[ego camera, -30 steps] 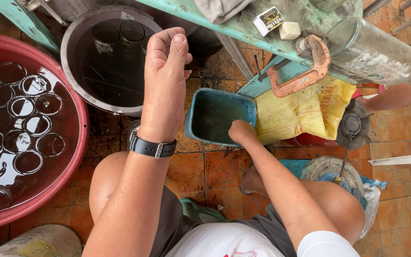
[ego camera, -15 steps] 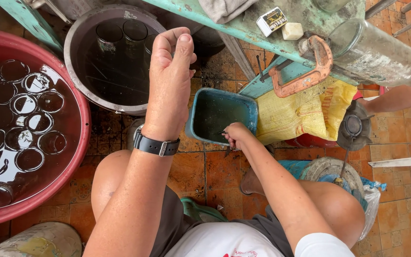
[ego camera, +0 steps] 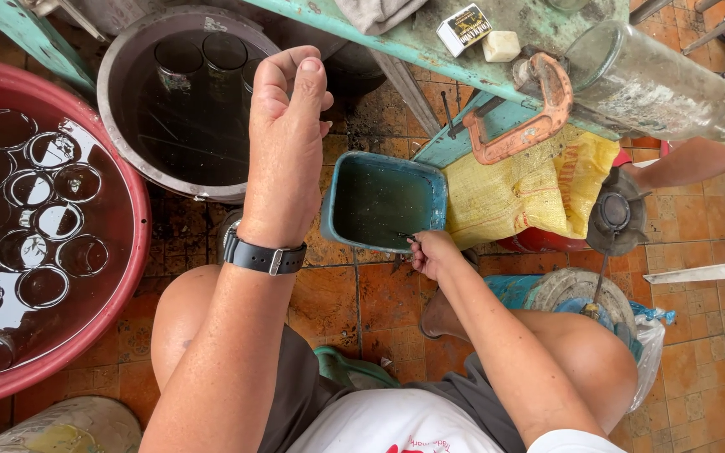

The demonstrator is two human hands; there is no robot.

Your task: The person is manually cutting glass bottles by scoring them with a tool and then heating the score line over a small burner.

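My left hand (ego camera: 285, 143) is raised in front of me with its back to the camera, fingers curled together above a black wristwatch (ego camera: 263, 256). Whether anything lies inside it is hidden. My right hand (ego camera: 432, 253) is down at the near rim of a teal square tub (ego camera: 336, 201) of dark liquid on the tiled floor. Its fingers are closed on a small thin dark object (ego camera: 405, 238) at the tub's edge.
A red basin (ego camera: 132, 252) with several glass jars in water stands at the left. A grey bucket (ego camera: 119, 117) of dark water holds bottles behind it. A teal table edge (ego camera: 396, 46) carries an orange clamp (ego camera: 539, 117) and a glass bottle (ego camera: 656, 84). A yellow sack (ego camera: 513, 184) lies at the right.
My right hand has drawn back from over the teal tub to its near rim. My left hand stays raised, hardly moved.
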